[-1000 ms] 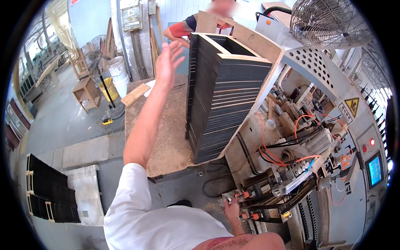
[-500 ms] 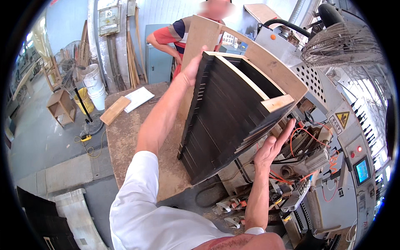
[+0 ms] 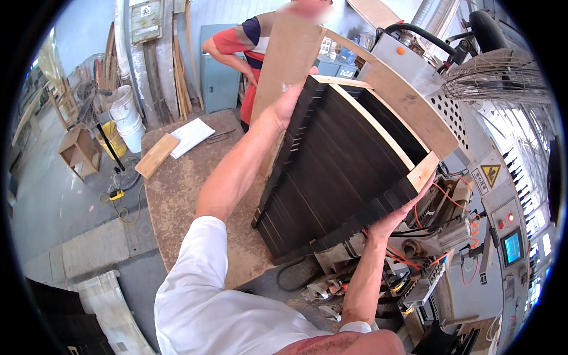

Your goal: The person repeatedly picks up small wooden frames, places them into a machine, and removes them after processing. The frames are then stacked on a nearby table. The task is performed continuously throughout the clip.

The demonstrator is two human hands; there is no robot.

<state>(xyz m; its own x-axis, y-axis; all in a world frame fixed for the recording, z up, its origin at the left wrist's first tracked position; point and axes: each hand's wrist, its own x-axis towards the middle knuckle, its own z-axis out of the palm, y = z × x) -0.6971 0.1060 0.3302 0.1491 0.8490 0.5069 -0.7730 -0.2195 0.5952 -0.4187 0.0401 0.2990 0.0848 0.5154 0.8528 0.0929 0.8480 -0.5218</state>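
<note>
A tall stack of thin dark boards (image 3: 337, 177) stands tilted on a brown worktable (image 3: 183, 183), its lower end resting near the table's edge. Pale wooden strips (image 3: 376, 127) show along its top end. My left hand (image 3: 288, 105) holds the stack high on its left side, fingers partly hidden behind it. Against the right edge, just below the pale corner, lies my right hand (image 3: 399, 218), its fingers curving around it and partly out of sight. Behind the stack rise a broad pale board (image 3: 287, 62) and a pale board with a curved edge (image 3: 414, 97).
A wooden block (image 3: 157, 155) and a white panel (image 3: 192, 137) lie on the table's far left. A machine with a control screen (image 3: 512, 246), hoses and clamps stands at right. Beyond the table is another person (image 3: 245, 47). A fan (image 3: 503, 77) hangs upper right.
My right hand has gone from beside the stack, fingers stretched out, onto its right edge. Boards jutting unevenly along that edge now sit more level. The stack's top has shifted right in view.
</note>
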